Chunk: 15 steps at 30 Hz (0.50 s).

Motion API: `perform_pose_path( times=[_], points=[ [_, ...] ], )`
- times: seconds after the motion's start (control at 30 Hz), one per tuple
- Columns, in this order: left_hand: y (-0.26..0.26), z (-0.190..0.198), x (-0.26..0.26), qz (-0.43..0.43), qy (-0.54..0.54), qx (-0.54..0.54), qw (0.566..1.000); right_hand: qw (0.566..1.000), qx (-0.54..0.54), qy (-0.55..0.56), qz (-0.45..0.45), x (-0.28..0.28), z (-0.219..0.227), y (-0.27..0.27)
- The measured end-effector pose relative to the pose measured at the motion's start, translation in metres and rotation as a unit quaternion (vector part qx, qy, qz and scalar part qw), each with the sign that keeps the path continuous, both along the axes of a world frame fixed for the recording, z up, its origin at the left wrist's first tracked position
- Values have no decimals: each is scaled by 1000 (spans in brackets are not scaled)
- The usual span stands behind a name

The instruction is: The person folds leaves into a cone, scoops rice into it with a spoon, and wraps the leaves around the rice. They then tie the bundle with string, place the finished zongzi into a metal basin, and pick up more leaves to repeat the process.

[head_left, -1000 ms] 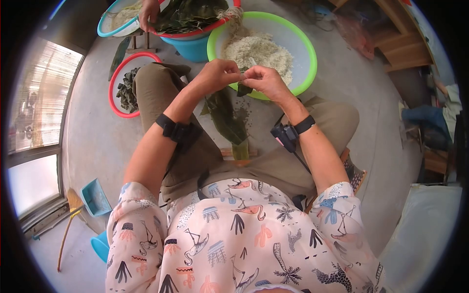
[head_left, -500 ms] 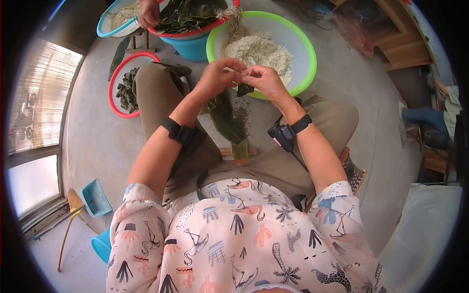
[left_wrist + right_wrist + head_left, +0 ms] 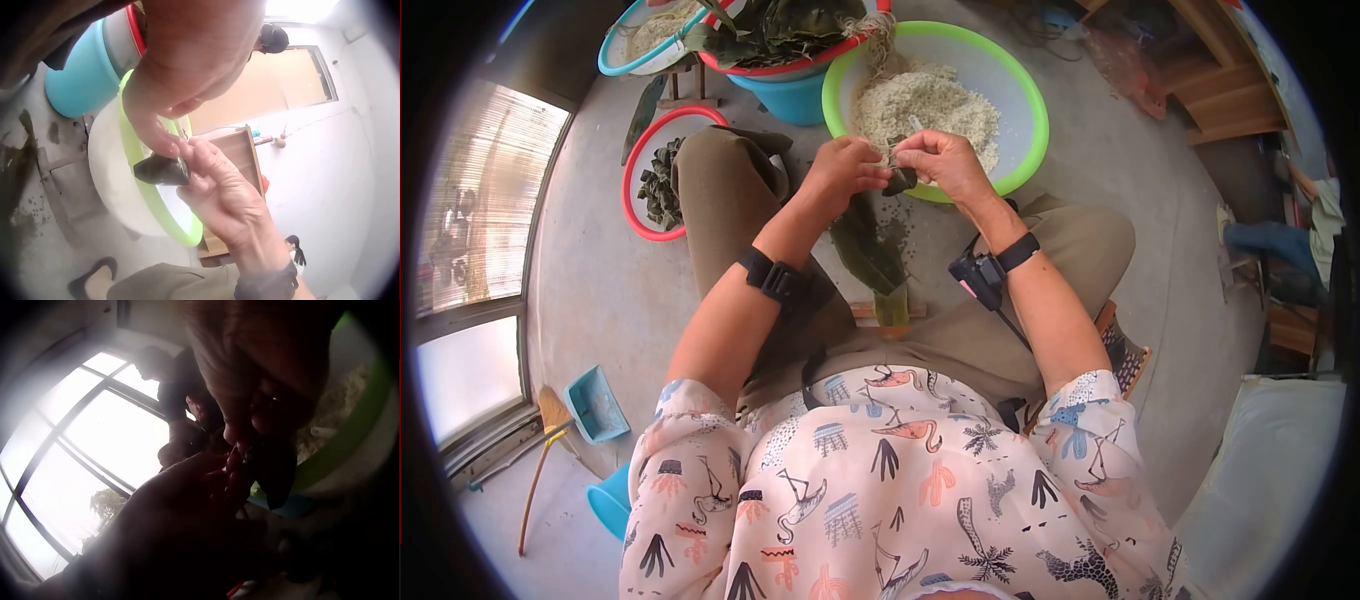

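Observation:
A small dark leaf-wrapped rice dumpling (image 3: 900, 181) is held at the front rim of a green-rimmed basin (image 3: 1032, 110). My right hand (image 3: 948, 163) pinches its right end between thumb and fingers. From the other side my left hand (image 3: 843, 172) meets it, fingertips close to the right ones; a thin string (image 3: 182, 128) runs from the left fingers toward the right fingertips. White rice (image 3: 940, 108) is heaped in the basin behind. In the right wrist view the dumpling (image 3: 276, 474) is a dark shape, mostly in shadow.
Long green leaves (image 3: 865, 250) lie below the hands between the knees. Finished dumplings (image 3: 664, 190) fill a red-rimmed basin at the left. Leaves (image 3: 785, 35) top a blue tub (image 3: 788, 100), strings (image 3: 882, 45) hanging over its rim. Another person (image 3: 178, 375) sits across.
The left hand has opened from its pinch beside the right fingertips and shifted slightly down and left, against the dumpling. The other person's hand has moved back from the leaf tub.

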<state>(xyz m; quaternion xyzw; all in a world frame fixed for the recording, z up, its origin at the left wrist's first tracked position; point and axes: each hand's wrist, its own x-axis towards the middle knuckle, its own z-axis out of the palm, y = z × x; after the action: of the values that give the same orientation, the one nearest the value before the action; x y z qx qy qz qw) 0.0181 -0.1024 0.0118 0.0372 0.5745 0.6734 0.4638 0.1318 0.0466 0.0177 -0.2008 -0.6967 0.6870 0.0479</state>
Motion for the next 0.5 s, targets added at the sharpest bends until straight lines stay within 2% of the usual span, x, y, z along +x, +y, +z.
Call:
perform_pose_path(
  times=[0.07, 0.1, 0.13, 0.17, 0.23, 0.27, 0.33, 0.5],
  points=[
    [-4, 3, 0, 32, 10, -13, 999, 1000, 1, -4, -3, 0, 0, 0],
    [-6, 6, -2, -22, 164, -10, 986, 1000, -1, 0, -5, 0, -1, 0],
    [-8, 8, -3, -75, 314, -7, 946, 1000, -2, 3, -7, 0, -1, 1],
    [-6, 9, 0, -75, 314, -7, 947, 1000, -2, 2, -6, 0, -3, 2],
    [0, 11, 9, -121, 384, 29, 915, 1000, -4, 10, 5, -1, -5, 2],
    [0, 10, 9, -120, 385, 29, 915, 1000, -4, 11, 5, 0, -7, 2],
    [1, 4, 10, -128, 449, -8, 884, 999, -5, 39, 7, 1, -5, 1],
    [3, 3, 10, -118, 472, -39, 873, 999, -16, 42, -13, 1, -5, -3]
  ],
)
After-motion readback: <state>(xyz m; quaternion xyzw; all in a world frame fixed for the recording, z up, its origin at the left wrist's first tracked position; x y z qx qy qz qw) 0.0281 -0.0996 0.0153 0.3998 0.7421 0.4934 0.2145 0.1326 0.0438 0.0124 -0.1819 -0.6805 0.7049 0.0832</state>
